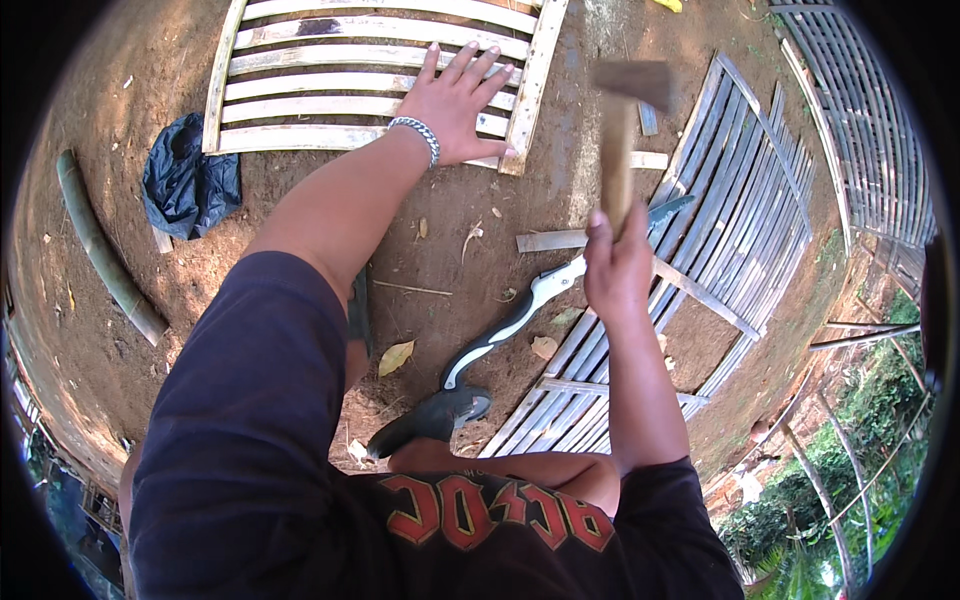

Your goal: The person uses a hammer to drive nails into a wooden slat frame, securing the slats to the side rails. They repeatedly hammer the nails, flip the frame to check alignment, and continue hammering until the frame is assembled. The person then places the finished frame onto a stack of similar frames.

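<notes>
My left hand (458,108) lies flat with fingers spread on the right part of a bamboo slat panel (290,108), its thumb reaching the right side rail. A chain bracelet circles that wrist. On my right, my right hand (617,262) is closed round the wooden handle of a hatchet (617,150), raised above the ground. The hatchet's dark metal head points away from me and is slightly blurred. Below that hand a hand saw (515,318) with a black and white grip lies on the ground; the hand hides part of its blade.
A second bamboo slat panel (720,220) lies on the right, and another slatted frame (865,110) is beyond it. On the left are a black plastic bag (190,178) and a curved bamboo piece (105,255). My sandalled foot (430,420) is near the saw's grip.
</notes>
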### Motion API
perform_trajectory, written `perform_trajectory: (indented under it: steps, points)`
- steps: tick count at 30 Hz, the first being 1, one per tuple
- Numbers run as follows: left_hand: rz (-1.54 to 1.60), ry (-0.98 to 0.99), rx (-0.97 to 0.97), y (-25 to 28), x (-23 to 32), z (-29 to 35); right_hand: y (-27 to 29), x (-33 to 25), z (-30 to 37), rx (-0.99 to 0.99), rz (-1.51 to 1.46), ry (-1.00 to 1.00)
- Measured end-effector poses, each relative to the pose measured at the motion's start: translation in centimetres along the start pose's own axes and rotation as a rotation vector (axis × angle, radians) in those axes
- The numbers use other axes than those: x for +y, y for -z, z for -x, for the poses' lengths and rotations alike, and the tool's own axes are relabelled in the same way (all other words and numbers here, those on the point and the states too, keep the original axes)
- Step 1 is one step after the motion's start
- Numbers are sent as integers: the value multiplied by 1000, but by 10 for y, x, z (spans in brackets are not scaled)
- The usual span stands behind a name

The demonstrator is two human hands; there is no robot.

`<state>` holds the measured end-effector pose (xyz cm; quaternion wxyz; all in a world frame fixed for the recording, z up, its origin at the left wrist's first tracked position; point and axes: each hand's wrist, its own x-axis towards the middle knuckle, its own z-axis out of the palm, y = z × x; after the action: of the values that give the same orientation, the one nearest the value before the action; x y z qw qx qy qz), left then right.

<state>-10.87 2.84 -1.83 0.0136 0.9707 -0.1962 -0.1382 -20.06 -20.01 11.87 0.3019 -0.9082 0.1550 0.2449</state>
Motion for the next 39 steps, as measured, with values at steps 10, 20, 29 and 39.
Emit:
perform_trajectory:
  steps: [10,20,29,39]
  points:
    - [-22,1,39,-3,-3,-7,-2,15,2,63,144,111]
    - [-4,-6,26,-3,-5,-7,-16,22,-6,8,103,6]
    - [-5,-20,-26,10,-6,-14,-33,40,-3,66,236,229]
    - [-6,-23,-37,7,-8,-10,-34,25,5,20,199,199]
